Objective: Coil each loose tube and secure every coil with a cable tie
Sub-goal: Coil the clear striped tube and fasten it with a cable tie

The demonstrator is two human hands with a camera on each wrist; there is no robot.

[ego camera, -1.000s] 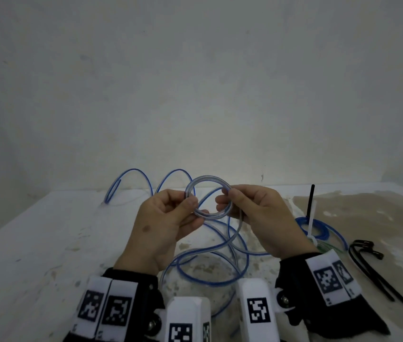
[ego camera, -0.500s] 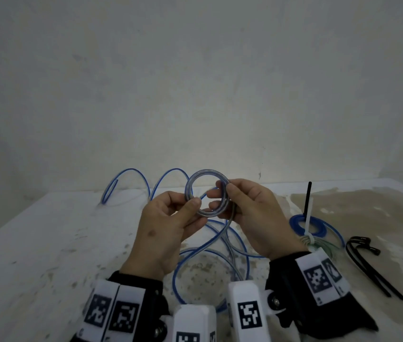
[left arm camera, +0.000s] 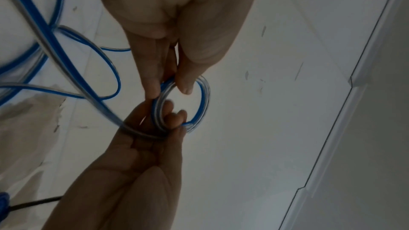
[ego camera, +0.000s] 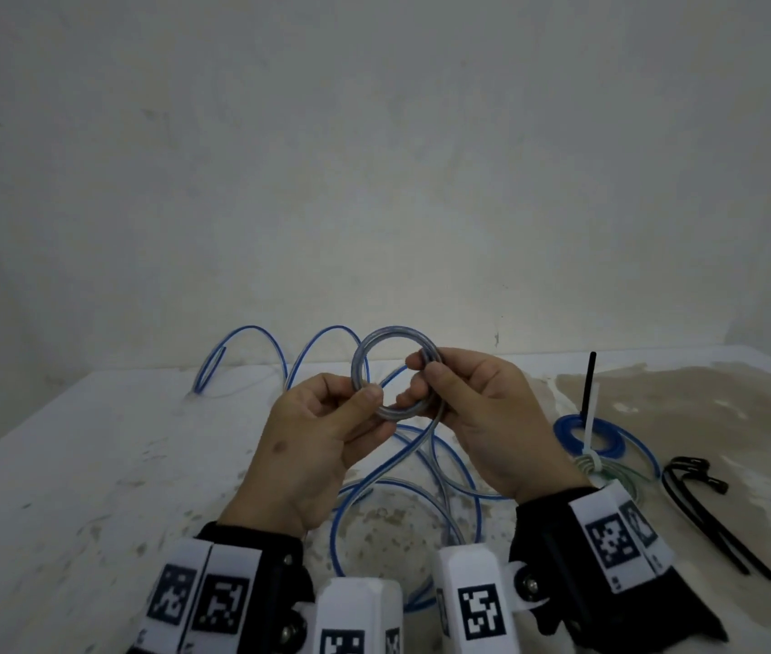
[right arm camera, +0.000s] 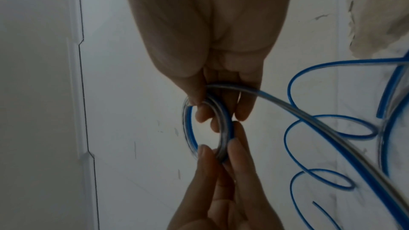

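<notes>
A clear tube with a blue stripe is wound into a small coil (ego camera: 393, 342) held upright above the table. My left hand (ego camera: 364, 403) pinches the coil's lower left side between thumb and fingers (left arm camera: 152, 86). My right hand (ego camera: 426, 380) grips the coil's right side, fingers (right arm camera: 243, 109) curled round the strands. The loose remainder of the tube (ego camera: 402, 483) trails down from the right hand and lies in wide loops on the table, with further arcs (ego camera: 251, 342) behind the hands.
A finished blue coil (ego camera: 605, 436) bound with a white cable tie (ego camera: 590, 417) lies right of my hands, a black tie end (ego camera: 589, 384) sticking up behind it. Loose black cable ties (ego camera: 704, 507) lie at the far right. The white table (ego camera: 91, 464) meets a wall.
The coil has tightened and risen slightly. My right hand has shifted its grip round the coil's right side, drawing more tube up from the table loops.
</notes>
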